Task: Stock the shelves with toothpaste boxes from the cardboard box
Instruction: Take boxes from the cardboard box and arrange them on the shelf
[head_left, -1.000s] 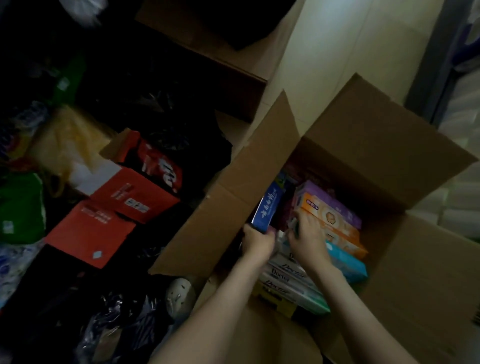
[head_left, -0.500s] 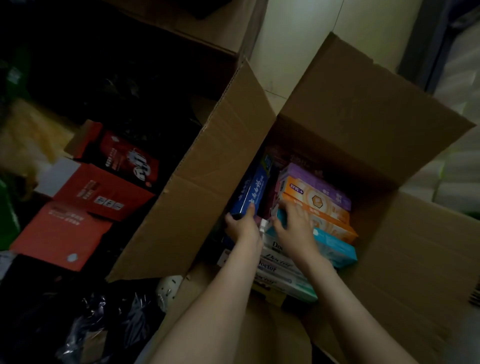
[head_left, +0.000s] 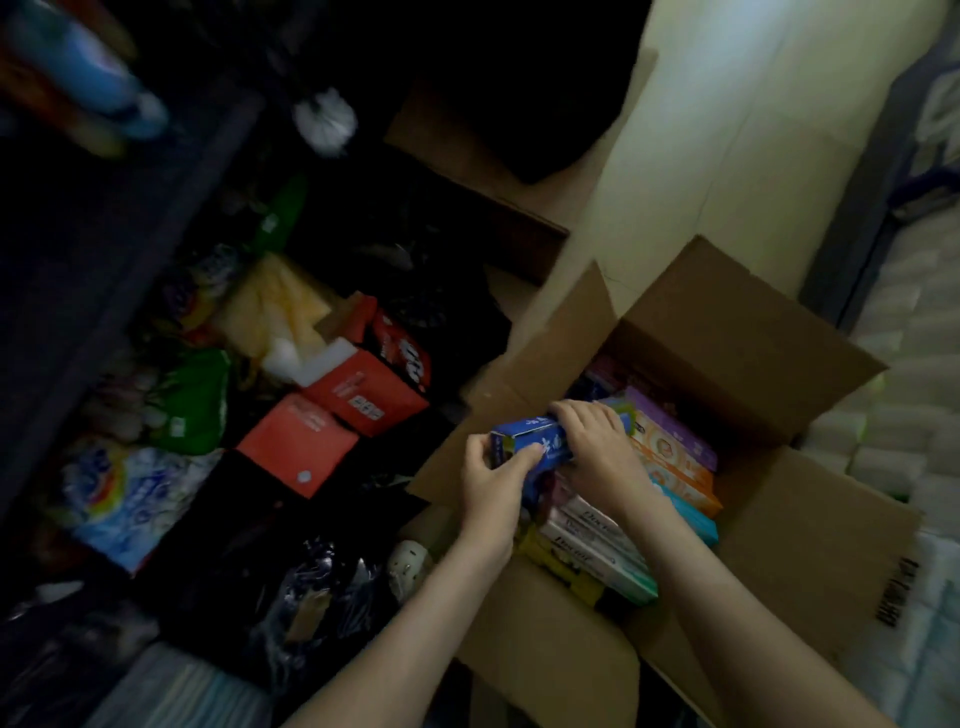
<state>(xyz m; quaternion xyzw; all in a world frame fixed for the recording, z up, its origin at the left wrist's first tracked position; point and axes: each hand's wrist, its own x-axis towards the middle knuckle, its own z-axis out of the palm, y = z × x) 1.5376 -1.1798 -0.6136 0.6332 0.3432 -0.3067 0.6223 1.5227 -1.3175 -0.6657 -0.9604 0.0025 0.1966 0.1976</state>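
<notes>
The left hand (head_left: 491, 486) and right hand (head_left: 597, 441) curl fingers (head_left: 563, 410) round blue toothpaste box (head_left: 522, 435); held over cardboard box (head_left: 753, 322), left edge.

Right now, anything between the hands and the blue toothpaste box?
No. The left hand and right hand both grip the blue toothpaste box, above the other packs at the left wall of the cardboard box. Nothing visible intervenes.

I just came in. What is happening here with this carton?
A person works at an open cardboard box and grips a blue toothpaste box with both hands: the left hand at its near end, the right hand over its far part. It is raised above the others, by the carton's left wall. A purple box, an orange box and white boxes lie packed inside.
</notes>
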